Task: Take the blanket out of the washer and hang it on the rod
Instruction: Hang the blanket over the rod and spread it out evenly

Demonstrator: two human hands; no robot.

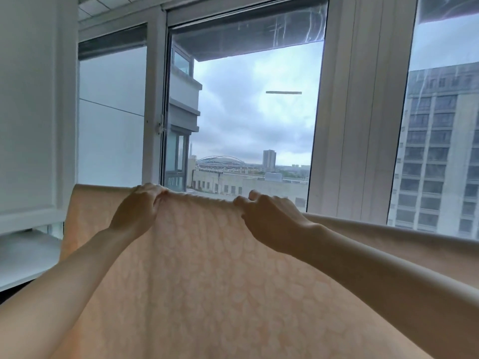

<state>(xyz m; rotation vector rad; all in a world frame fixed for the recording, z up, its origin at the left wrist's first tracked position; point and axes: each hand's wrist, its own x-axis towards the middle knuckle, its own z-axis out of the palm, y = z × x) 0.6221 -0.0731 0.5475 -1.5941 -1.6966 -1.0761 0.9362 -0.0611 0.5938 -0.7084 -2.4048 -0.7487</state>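
Note:
A pale peach blanket (202, 275) with a faint leaf-like pattern fills the lower half of the view, spread wide and held up in front of the window. My left hand (137, 208) pinches its top edge left of centre. My right hand (269, 216) grips the same edge a little further right. The top edge runs almost level between both hands and sags away to the right. No rod and no washer are in view; the blanket hides whatever lies below and behind it.
Tall windows (248, 120) with white frames stand straight ahead, showing sky and buildings. A white wall or cabinet panel (31, 112) is at the left, with a white ledge (26, 255) under it.

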